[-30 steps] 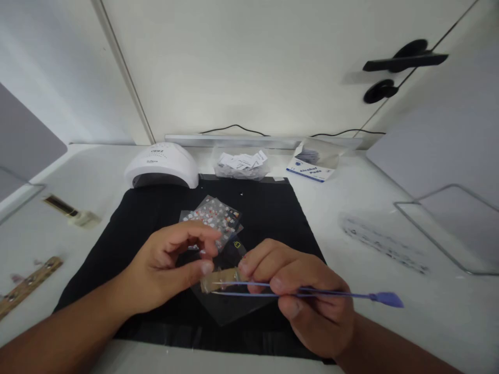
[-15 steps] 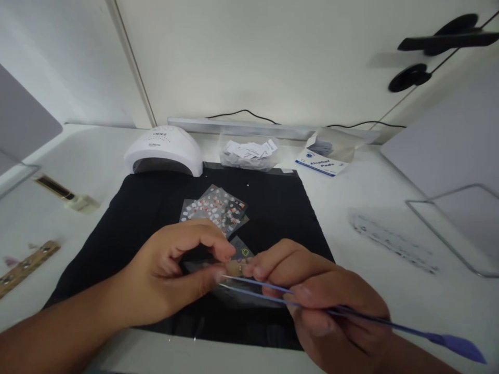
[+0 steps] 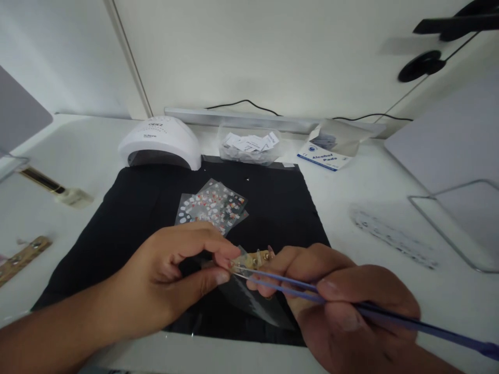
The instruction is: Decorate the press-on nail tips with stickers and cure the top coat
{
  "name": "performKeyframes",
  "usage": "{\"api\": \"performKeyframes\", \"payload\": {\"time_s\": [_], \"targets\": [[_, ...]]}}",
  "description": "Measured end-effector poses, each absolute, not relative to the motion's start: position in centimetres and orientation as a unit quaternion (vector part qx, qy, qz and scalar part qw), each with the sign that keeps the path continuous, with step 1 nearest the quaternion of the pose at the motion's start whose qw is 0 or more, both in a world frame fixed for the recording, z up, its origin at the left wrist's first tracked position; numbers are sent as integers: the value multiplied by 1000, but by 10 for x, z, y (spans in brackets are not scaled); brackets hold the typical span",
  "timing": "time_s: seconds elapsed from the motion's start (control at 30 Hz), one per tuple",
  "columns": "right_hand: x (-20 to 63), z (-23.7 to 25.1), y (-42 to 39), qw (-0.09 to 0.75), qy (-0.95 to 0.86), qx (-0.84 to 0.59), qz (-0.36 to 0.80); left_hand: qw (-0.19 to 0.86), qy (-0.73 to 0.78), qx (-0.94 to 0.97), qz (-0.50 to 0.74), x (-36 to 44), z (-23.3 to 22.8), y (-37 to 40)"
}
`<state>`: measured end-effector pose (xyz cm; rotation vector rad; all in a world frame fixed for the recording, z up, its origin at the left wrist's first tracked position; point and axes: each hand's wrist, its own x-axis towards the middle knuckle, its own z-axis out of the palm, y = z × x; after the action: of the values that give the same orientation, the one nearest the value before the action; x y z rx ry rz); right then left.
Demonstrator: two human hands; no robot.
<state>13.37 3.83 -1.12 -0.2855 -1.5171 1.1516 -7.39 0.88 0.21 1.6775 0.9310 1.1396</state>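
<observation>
Trainee: Label on the white dome unit (image 3: 161, 143)?
Instructor: Two lines. Lower line appears to read "SUNone"; upper line, in capitals, is too soft to confirm.
Trainee: Other markings?
Instructor: Carton (image 3: 325, 160), rear right of the counter (image 3: 335, 202): "Alcohol Pads" in blue, beside a round blue emblem. Printed white packets (image 3: 251, 143), left of the carton: text too small to read.
Trainee: State of the right grip?
Instructor: Right hand (image 3: 351, 306) clasps the blue tweezers (image 3: 424, 327) between thumb and fingers, points directed toward the left hand (image 3: 163, 285). Its other fingers retain the studded tan strip (image 3: 259, 258).
Trainee: Left grip?
Instructor: Narrow. Thumb and forefinger meet the tweezer points; whether they pinch a part cannot be told.
Trainee: Position of the strip?
Instructor: Between both hands, above the black mat (image 3: 156, 197). Flecked transparent sheets (image 3: 214, 205) lie overlapped on the mat, beyond the hands.
</observation>
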Motion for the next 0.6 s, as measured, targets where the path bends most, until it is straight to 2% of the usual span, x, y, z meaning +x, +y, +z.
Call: {"api": "performKeyframes", "payload": {"time_s": [0.23, 0.43, 0.6], "targets": [[140, -10, 37, 542, -652, -136, 513, 452, 386, 674, 439, -73, 3, 8], [146, -10, 31, 533, -682, -132, 483, 498, 400, 636, 433, -71, 3, 6], [145, -8, 28, 527, -687, -146, 479, 480, 410, 645, 431, -68, 5, 6]]}}
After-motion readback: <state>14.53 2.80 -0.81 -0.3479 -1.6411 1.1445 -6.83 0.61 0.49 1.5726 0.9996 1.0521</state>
